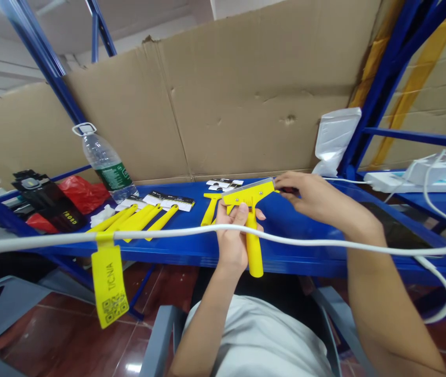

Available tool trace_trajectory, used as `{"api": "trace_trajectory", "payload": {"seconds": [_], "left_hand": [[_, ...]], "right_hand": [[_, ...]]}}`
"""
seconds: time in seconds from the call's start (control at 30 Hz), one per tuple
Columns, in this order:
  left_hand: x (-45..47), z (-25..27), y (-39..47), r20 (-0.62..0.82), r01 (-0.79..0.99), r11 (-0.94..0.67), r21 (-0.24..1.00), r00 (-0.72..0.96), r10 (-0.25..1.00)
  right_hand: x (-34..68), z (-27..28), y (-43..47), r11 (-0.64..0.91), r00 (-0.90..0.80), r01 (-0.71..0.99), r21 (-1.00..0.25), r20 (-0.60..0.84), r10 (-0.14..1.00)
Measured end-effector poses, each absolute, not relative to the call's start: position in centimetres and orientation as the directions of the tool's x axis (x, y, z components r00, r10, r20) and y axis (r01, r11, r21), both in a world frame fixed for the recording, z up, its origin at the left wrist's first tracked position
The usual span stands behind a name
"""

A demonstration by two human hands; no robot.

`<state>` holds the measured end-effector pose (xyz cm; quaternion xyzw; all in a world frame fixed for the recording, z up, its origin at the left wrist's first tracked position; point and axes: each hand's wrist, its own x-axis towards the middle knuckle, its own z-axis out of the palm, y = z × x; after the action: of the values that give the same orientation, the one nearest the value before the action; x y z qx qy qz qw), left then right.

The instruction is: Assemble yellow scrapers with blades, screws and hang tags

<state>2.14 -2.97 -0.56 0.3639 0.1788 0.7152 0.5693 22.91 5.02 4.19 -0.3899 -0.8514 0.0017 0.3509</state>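
We see a yellow plastic T-shaped scraper point(251, 220) with a wide head, a thin metal blade along its top edge and a straight handle pointing toward six o'clock, held above the blue metal surface point(293, 225). Our left hand point(234, 235) has its grip closed around the handle, and our right hand point(312, 198) pinches the head's three o'clock end. More yellow scraper handles point(136, 219) lie at nine o'clock.

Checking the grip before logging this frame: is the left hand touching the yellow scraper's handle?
Touching. The head view shows the left hand wrapped around the yellow scraper, thumb pressed on its handle just below the blade head.
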Motion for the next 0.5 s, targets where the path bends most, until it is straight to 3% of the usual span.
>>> {"api": "trace_trajectory", "payload": {"seconds": [0.2,0.5], "left_hand": [[2.2,-0.7,-2.6,0.298,-0.685,-0.272,0.676,-0.083,0.951],[1.3,0.7,-1.2,0.303,-0.645,-0.264,0.717,-0.052,0.952]], "right_hand": [[22.9,3.1,5.9,0.694,-0.576,0.686,-0.217,0.422,0.7],[22.3,2.5,5.3,0.58,-0.606,0.747,-0.324,0.025,0.795]]}}
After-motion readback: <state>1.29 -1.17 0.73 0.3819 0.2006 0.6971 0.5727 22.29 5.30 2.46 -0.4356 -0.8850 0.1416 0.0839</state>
